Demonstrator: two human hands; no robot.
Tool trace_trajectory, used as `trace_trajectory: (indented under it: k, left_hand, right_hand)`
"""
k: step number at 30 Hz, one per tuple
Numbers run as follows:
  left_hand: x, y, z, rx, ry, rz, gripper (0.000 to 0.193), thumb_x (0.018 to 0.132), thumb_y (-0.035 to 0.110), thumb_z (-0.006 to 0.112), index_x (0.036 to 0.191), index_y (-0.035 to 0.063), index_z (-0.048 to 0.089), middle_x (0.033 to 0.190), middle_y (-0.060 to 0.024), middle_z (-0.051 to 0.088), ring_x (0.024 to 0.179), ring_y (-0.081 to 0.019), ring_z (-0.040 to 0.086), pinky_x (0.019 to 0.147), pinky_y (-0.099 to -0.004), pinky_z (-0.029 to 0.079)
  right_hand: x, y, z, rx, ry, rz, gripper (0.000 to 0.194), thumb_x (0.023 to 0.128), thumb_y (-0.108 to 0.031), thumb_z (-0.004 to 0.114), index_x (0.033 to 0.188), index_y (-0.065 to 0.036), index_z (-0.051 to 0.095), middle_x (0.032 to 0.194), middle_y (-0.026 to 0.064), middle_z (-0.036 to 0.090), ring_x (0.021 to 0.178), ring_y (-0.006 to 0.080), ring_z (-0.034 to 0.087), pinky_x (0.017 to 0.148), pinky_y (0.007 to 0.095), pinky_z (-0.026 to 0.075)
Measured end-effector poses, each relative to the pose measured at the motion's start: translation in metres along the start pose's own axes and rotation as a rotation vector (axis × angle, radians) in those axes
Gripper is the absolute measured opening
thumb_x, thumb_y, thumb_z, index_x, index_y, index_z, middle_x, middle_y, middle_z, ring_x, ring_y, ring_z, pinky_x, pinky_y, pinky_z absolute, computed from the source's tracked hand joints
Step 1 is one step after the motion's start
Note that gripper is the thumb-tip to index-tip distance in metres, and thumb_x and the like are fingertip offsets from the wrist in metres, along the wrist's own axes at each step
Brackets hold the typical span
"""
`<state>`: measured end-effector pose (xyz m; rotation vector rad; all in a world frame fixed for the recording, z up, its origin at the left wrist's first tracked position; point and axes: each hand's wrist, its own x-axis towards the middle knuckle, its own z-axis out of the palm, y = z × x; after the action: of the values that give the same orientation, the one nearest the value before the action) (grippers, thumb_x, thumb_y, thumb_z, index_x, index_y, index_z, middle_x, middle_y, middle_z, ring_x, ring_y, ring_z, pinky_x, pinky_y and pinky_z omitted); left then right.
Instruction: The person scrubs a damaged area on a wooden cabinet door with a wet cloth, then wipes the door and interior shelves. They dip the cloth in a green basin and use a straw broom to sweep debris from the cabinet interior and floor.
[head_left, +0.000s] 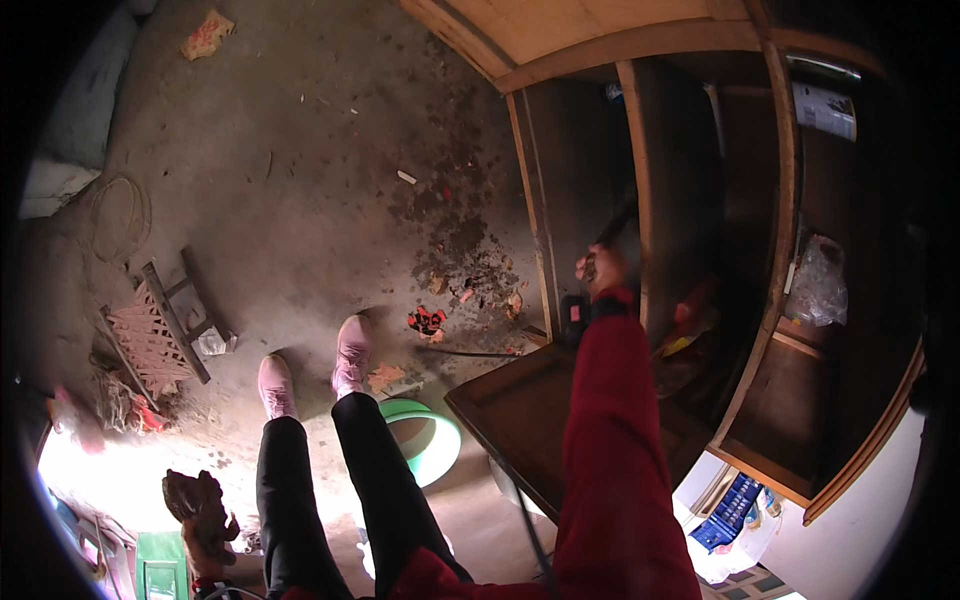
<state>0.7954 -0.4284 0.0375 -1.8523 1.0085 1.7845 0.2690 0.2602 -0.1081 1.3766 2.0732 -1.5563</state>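
Note:
My right hand (602, 268), at the end of a red sleeve, reaches into the wooden cabinet (637, 150). Its fingers are closed around a dark, stick-like handle (619, 221), whose far end fades into the shadow between two uprights. A black band with a small box-like part (576, 315) is at that wrist. At the lower left, my left hand (217, 531) is held out beside my legs, gripping what looks like a crumpled brown cloth (192, 493).
A cabinet door (517, 420) stands open below my right arm. Near my pink shoes are a green basin (442, 450) and litter (427, 321) on the stained floor. A woven-seat stool (150, 337) lies to the left. A plastic bag (819, 281) is inside the cabinet.

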Motion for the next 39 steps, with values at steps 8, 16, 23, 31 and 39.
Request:
trace_trajectory:
  k: [8, 16, 23, 31, 39]
  left_hand:
    - [0.012, -0.017, -0.017, -0.178, -0.035, -0.053, 0.053, 0.087, 0.043, 0.056, 0.123, 0.0046, 0.057, 0.103, -0.0079, 0.067, 0.082, -0.0205, 0.065, 0.065, -0.0329, 0.054]
    - [0.011, -0.013, -0.012, -0.221, -0.171, 0.000, 0.049, 0.088, 0.034, 0.051, 0.126, 0.0022, 0.055, 0.108, -0.0099, 0.066, 0.095, -0.0241, 0.065, 0.082, -0.0395, 0.056]
    - [0.015, -0.010, -0.025, -0.162, -0.139, -0.093, 0.047, 0.087, 0.038, 0.051, 0.122, 0.0071, 0.058, 0.103, -0.0071, 0.067, 0.086, -0.0223, 0.066, 0.068, -0.0340, 0.055]
    - [0.011, -0.004, -0.032, -0.100, -0.199, -0.155, 0.053, 0.083, 0.047, 0.052, 0.123, 0.0135, 0.057, 0.099, -0.0001, 0.066, 0.074, -0.0212, 0.066, 0.035, -0.0280, 0.034]
    - [-0.003, 0.012, 0.011, -0.023, -0.010, -0.157, 0.050, 0.077, 0.054, 0.053, 0.110, 0.0161, 0.058, 0.085, 0.0022, 0.061, 0.059, -0.0188, 0.059, 0.031, -0.0288, 0.025]
  right_hand:
    - [-0.169, 0.022, -0.031, 0.076, 0.079, 0.052, 0.048, 0.084, -0.003, 0.054, 0.129, -0.019, 0.049, 0.062, 0.0050, 0.048, 0.041, 0.0184, 0.051, 0.032, 0.0344, 0.039]
    - [-0.174, 0.005, -0.007, -0.085, -0.112, -0.021, 0.040, 0.086, -0.005, 0.060, 0.123, -0.017, 0.055, 0.065, 0.0039, 0.050, 0.046, 0.0165, 0.053, 0.034, 0.0308, 0.040]
    - [-0.172, -0.028, 0.010, 0.017, -0.222, -0.082, 0.033, 0.086, -0.009, 0.061, 0.117, -0.018, 0.055, 0.072, 0.0028, 0.053, 0.050, 0.0158, 0.055, 0.036, 0.0287, 0.041]
    - [-0.232, -0.025, -0.027, 0.126, -0.156, 0.076, 0.051, 0.087, -0.005, 0.057, 0.136, -0.017, 0.046, 0.068, 0.0039, 0.054, 0.048, 0.0152, 0.055, 0.034, 0.0304, 0.039]
    - [-0.172, -0.012, 0.012, -0.322, -0.238, -0.100, 0.075, 0.082, 0.001, 0.057, 0.151, -0.017, 0.034, 0.068, 0.0020, 0.053, 0.049, 0.0120, 0.051, 0.041, 0.0309, 0.041]
